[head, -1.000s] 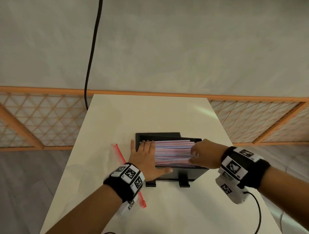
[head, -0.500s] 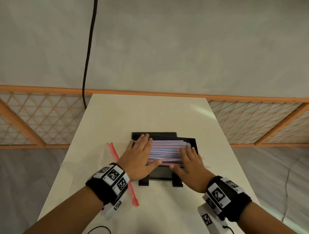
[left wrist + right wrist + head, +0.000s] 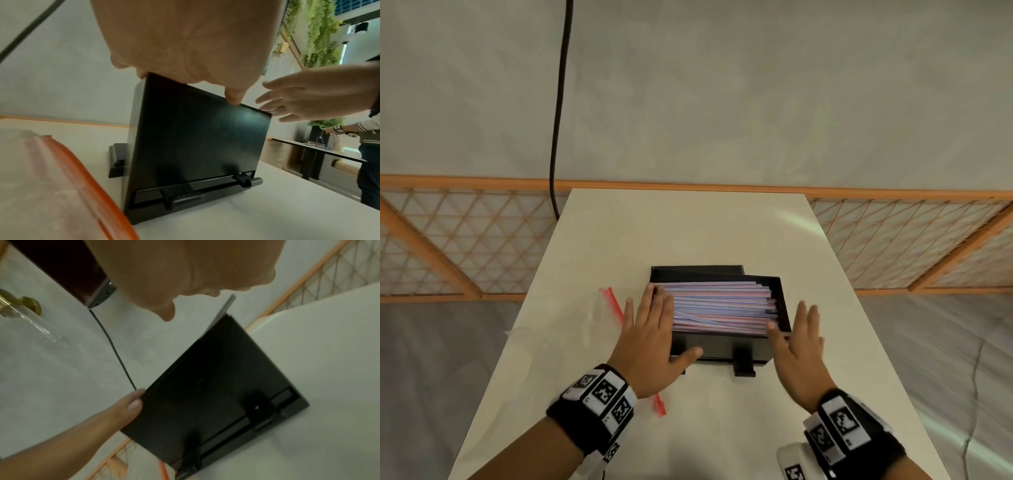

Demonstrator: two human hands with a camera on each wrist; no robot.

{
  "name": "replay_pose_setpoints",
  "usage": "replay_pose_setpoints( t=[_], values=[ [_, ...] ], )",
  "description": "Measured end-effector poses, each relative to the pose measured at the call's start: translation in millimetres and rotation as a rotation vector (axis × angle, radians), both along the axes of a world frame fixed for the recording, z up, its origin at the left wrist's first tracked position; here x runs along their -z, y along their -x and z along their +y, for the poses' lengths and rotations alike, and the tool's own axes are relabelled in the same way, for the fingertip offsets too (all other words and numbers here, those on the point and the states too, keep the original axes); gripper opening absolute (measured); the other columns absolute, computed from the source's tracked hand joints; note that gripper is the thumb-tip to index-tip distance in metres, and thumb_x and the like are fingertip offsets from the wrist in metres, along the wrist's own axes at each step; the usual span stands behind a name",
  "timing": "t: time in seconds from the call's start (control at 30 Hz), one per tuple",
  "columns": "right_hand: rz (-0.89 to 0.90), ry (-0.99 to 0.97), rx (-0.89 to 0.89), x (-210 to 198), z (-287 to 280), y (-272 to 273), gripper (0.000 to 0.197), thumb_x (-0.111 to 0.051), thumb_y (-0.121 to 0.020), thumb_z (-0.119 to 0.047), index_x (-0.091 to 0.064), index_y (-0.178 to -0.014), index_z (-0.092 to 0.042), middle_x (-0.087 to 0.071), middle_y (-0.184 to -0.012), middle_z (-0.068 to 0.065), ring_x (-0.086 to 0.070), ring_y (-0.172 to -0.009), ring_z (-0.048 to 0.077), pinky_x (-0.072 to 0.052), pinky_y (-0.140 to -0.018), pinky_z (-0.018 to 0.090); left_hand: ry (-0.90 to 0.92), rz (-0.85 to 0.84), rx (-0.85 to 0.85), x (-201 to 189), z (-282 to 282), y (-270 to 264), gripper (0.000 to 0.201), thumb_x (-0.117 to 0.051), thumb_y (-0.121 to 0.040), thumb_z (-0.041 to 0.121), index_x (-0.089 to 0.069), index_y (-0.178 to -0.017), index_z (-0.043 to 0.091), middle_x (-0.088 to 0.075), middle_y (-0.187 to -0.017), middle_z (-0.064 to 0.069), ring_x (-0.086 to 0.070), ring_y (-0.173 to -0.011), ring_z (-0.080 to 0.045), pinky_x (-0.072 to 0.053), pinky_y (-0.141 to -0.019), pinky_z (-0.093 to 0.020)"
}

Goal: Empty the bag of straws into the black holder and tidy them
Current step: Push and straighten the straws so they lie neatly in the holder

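Note:
The black holder (image 3: 736, 346) stands mid-table, filled with pink and purple straws (image 3: 719, 301) lying lengthwise; one lies slightly askew. My left hand (image 3: 654, 329) rests flat over the holder's left end, fingers straight and thumb on the front wall. The left wrist view shows that thumb (image 3: 234, 99) on the top edge of the holder (image 3: 195, 146). My right hand (image 3: 791, 325) is flat and open at the right end, its thumb against the straw ends. In the right wrist view, straw ends (image 3: 224, 311) poke above the holder (image 3: 216, 386).
The clear bag with its red zip strip (image 3: 616, 308) lies flat on the white table (image 3: 688, 233), left of the holder and partly under my left wrist. A black cable (image 3: 558, 137) hangs behind the far edge. Another person (image 3: 368, 146) stands far right.
My right hand has come off the top of the straws and moved to the holder's right end. My left hand has slid slightly left onto the left end.

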State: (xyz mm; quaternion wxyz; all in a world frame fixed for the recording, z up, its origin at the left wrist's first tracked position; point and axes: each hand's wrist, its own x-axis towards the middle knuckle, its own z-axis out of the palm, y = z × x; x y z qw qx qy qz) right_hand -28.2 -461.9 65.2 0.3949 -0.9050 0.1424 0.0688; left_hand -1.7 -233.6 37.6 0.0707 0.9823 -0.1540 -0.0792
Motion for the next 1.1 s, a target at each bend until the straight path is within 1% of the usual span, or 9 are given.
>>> replay_pose_setpoints(
  t=[0.2, 0.3, 0.4, 0.5, 0.6, 0.7, 0.8, 0.93, 1.1],
  values=[
    [0.003, 0.365, -0.248, 12.7, 25.1, -6.9, 0.085, -0.002, -0.081, -0.063, 0.010, -0.148, -0.012, 0.011, -0.159, 0.005, 0.016, -0.146, 0.018, 0.019, -0.112, 0.048, 0.034, 0.036, 0.021, -6.8, -9.4, 2.2, 0.106, -0.001, -0.072, 0.080, 0.005, -0.149, 0.008, 0.002, -0.160, -0.007, 0.009, -0.147, -0.019, 0.016, -0.115, -0.047],
    [0.041, 0.620, -0.356, 17.9, 17.2, -7.7, 0.110, 0.026, -0.064, -0.073, -0.002, -0.149, -0.009, -0.004, -0.160, 0.009, 0.006, -0.147, 0.022, 0.022, -0.109, 0.054, -0.037, -0.046, 0.005, -8.0, 0.6, 8.3, 0.097, -0.016, -0.083, 0.075, -0.038, -0.139, 0.000, -0.042, -0.147, -0.014, -0.026, -0.143, -0.027, 0.002, -0.113, -0.052],
    [0.075, 0.687, -0.406, 14.2, 16.5, -13.9, 0.110, 0.022, -0.066, -0.071, -0.019, -0.146, -0.009, -0.025, -0.155, 0.008, -0.010, -0.146, 0.023, 0.023, -0.105, 0.057, -0.100, -0.065, 0.023, -3.7, 2.7, 10.9, 0.093, -0.015, -0.084, 0.075, -0.061, -0.119, 0.001, -0.064, -0.124, -0.012, -0.045, -0.133, -0.029, -0.006, -0.110, -0.058],
    [-0.013, 0.662, -0.367, 5.4, 21.8, -27.0, 0.096, 0.011, -0.072, -0.060, -0.013, -0.148, -0.007, -0.017, -0.157, 0.012, -0.009, -0.147, 0.024, 0.013, -0.113, 0.052, -0.043, -0.107, 0.007, -20.6, -6.1, 4.3, 0.097, -0.007, -0.084, 0.074, -0.049, -0.132, 0.001, -0.050, -0.140, -0.016, -0.035, -0.139, -0.028, 0.000, -0.114, -0.053],
    [0.040, 0.505, -0.436, 8.6, 27.2, -40.0, 0.076, -0.011, -0.092, -0.054, -0.002, -0.148, -0.003, 0.001, -0.159, 0.017, 0.000, -0.147, 0.028, -0.001, -0.119, 0.042, 0.028, -0.008, 0.066, -32.8, -20.2, -12.2, 0.092, -0.007, -0.085, 0.071, -0.014, -0.149, 0.005, -0.007, -0.160, -0.011, 0.000, -0.148, -0.021, 0.005, -0.120, -0.044],
    [0.259, 0.532, -0.426, 15.7, 28.6, -51.7, 0.061, -0.022, -0.097, -0.041, -0.023, -0.143, 0.000, -0.019, -0.153, 0.022, -0.023, -0.141, 0.035, -0.022, -0.116, 0.044, 0.005, 0.301, 0.124, -31.6, -29.3, -22.6, 0.085, -0.019, -0.090, 0.066, -0.003, -0.150, 0.008, 0.009, -0.160, -0.009, 0.010, -0.147, -0.018, 0.001, -0.121, -0.041],
    [0.206, 0.595, -0.369, 6.9, 29.8, -54.6, 0.048, -0.027, -0.094, -0.031, -0.042, -0.129, -0.003, -0.041, -0.137, 0.019, -0.041, -0.125, 0.036, -0.036, -0.104, 0.044, -0.008, 0.337, 0.131, -28.4, -31.6, -21.6, 0.081, -0.020, -0.092, 0.064, -0.004, -0.150, 0.011, 0.009, -0.160, -0.007, 0.010, -0.147, -0.018, 0.001, -0.120, -0.043],
    [-0.119, 0.543, -0.357, -1.2, 31.1, -53.9, 0.059, -0.024, -0.090, -0.033, -0.023, -0.144, -0.008, -0.023, -0.153, 0.013, -0.022, -0.141, 0.030, -0.022, -0.114, 0.045, 0.027, 0.161, 0.115, -34.5, -29.2, -30.6, 0.074, -0.019, -0.094, 0.060, -0.006, -0.150, 0.014, 0.006, -0.161, -0.002, 0.010, -0.147, -0.014, 0.002, -0.120, -0.046],
    [0.113, 0.610, -0.525, 10.7, 33.4, -57.5, 0.063, -0.021, -0.097, -0.044, -0.014, -0.148, -0.008, 0.009, -0.160, 0.005, -0.006, -0.146, 0.030, -0.014, -0.117, 0.052, -0.059, 0.378, 0.143, -26.8, -30.0, -45.3, 0.073, -0.014, -0.093, 0.062, -0.003, -0.151, 0.018, 0.008, -0.160, 0.003, 0.012, -0.146, -0.012, 0.005, -0.119, -0.046]
  ],
)
